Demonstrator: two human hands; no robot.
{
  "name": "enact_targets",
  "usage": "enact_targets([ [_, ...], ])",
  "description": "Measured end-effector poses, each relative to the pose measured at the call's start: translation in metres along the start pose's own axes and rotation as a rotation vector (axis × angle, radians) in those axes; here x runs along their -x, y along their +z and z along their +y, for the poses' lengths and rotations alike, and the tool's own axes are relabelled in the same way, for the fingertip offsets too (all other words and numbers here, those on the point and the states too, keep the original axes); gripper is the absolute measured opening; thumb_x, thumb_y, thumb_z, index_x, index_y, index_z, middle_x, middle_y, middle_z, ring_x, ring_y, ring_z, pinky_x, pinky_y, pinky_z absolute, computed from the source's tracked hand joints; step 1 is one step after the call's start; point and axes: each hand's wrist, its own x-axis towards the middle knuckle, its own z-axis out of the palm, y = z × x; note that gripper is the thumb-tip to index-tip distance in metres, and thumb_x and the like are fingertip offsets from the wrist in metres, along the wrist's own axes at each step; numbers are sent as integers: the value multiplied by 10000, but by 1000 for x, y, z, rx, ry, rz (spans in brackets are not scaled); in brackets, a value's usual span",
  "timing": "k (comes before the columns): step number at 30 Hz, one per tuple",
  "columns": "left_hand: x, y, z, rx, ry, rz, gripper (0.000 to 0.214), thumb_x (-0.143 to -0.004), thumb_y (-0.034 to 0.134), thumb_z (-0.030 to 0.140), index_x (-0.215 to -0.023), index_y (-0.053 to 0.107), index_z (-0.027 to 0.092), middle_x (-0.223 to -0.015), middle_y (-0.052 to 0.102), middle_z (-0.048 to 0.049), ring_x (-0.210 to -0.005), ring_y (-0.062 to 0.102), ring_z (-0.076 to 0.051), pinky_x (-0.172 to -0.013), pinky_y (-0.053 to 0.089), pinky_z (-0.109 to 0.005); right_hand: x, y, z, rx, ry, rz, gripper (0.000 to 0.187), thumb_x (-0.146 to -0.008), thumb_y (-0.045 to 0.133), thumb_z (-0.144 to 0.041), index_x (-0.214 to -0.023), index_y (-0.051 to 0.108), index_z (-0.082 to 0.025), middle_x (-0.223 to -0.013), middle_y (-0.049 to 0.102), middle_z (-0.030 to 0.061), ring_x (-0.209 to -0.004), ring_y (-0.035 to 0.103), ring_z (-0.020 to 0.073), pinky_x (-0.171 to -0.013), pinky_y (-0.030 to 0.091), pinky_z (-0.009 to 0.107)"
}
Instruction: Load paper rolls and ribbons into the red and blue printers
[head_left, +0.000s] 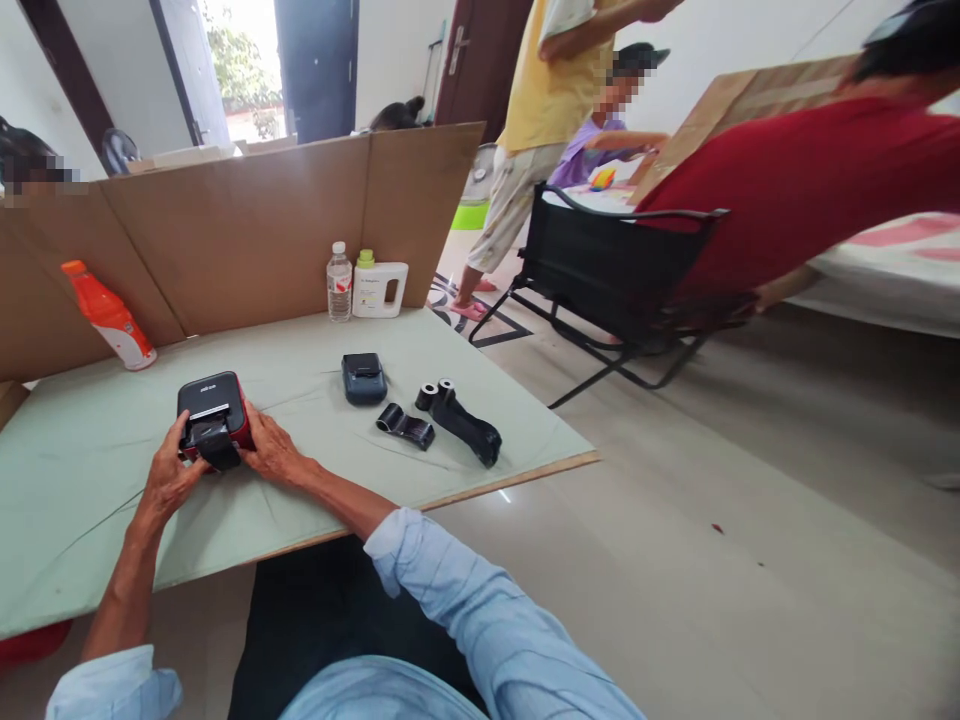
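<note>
Between my two hands, on the pale green tabletop (300, 510), is a black and red label printer (211, 395) with a dark strip hanging over its front. My left hand (171, 475) grips its left side and front corner, the thumb near the strip. My right hand (271, 448) is wrapped round the right side. To the right lies a smaller dark printer-like device (364, 379). Beside it are a short black ribbon roll (406, 426) and a longer black ribbon on two white-cored rolls (465, 425).
A cardboard screen (262, 235) lines the table's back edge. Before it stand an orange bottle (109, 316), a clear water bottle (339, 284) and a white jug (379, 290). Right of the table, a person in red (787, 190) sits on a black folding chair (611, 265); others are behind.
</note>
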Motion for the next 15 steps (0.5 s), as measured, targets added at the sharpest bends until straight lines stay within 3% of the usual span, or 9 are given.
enact_targets([
  [4,3,-1,-3,-26,21,-16,898,-788,713,526,-1575,461,175,-1474,622,-180,-1040,730,-273,-816,648,-387,8,-9,2,-8,-21,-27,999,-934,751,-391,-1702,141,-202,-1623,480,210,-1480,488,362,-1187,464,541],
  [8,12,-16,7,-106,56,-17,795,-820,657,390,-1573,473,210,-1474,617,-171,-1152,711,-321,-820,663,-426,26,-26,6,38,-26,-27,893,-956,731,-348,-1687,227,-252,-1659,449,162,-1528,441,340,-1239,416,540],
  [12,18,-26,43,-225,172,160,698,-817,591,188,-1510,560,263,-1526,575,-141,-1420,562,-364,-1086,586,-548,49,-50,13,100,-33,32,729,-997,657,-305,-1651,340,-238,-1634,484,155,-1524,455,300,-1262,403,510],
  [15,15,-17,84,-269,297,223,647,-838,570,142,-1475,591,256,-1524,578,-128,-1460,521,-354,-1257,425,-592,63,-71,21,147,-23,96,673,-1003,628,-292,-1622,395,-169,-1596,519,194,-1495,489,302,-1252,423,499],
])
